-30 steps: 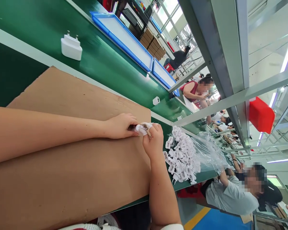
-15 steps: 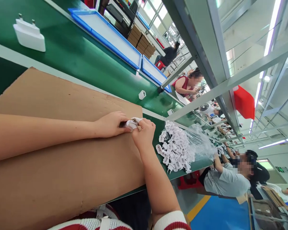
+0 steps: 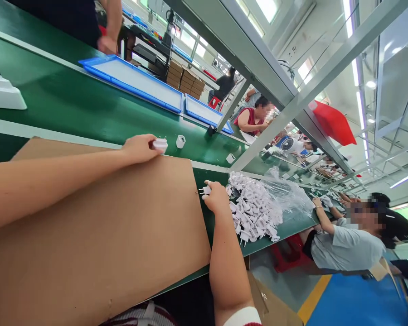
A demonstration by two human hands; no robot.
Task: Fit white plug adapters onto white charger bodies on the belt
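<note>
Casings (image 3: 255,215) lie heaped against a clear bag (image 3: 287,194), left fingers (image 3: 145,140) pinching an adapter (image 3: 161,145), right fingers (image 3: 216,188) pinching a plug (image 3: 206,190).

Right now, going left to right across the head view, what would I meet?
White adapter at left edge, left hand, held adapter, loose adapter, two-pin plug, right hand holding it, white plug pile, co-worker's grey shirt.

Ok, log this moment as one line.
Left hand: holding white adapter | right hand: holding pronged plug | nearby: white plug pile, cardboard sheet
</note>
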